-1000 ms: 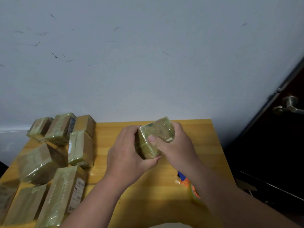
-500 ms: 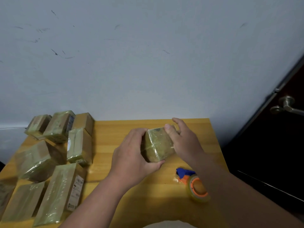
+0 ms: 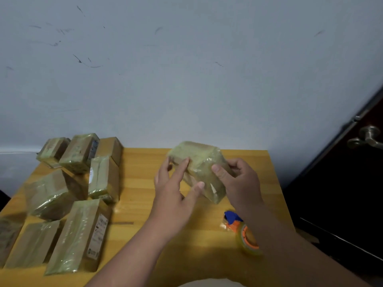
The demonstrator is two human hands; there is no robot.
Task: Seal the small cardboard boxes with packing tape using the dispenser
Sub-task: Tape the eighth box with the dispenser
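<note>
A small cardboard box (image 3: 202, 162) wrapped in glossy yellowish tape is held tilted above the middle of the wooden table (image 3: 141, 179). My right hand (image 3: 238, 183) grips its right side, thumb on the near face and fingers curled behind. My left hand (image 3: 176, 187) lies against its left face with straight fingers and the thumb touching the lower edge. The tape dispenser (image 3: 242, 228), orange with a blue blade guard and a clear tape roll, rests on the table under my right forearm.
Several taped boxes (image 3: 78, 230) lie grouped on the table's left half. A scuffed pale wall (image 3: 186, 79) rises right behind the table. To the right stands a dark door with a metal handle (image 3: 366, 139).
The box has turned and tilted, with a broader face now toward me. My left hand loosened from a grip to flat fingers on the box. My right hand shifted to the right side.
</note>
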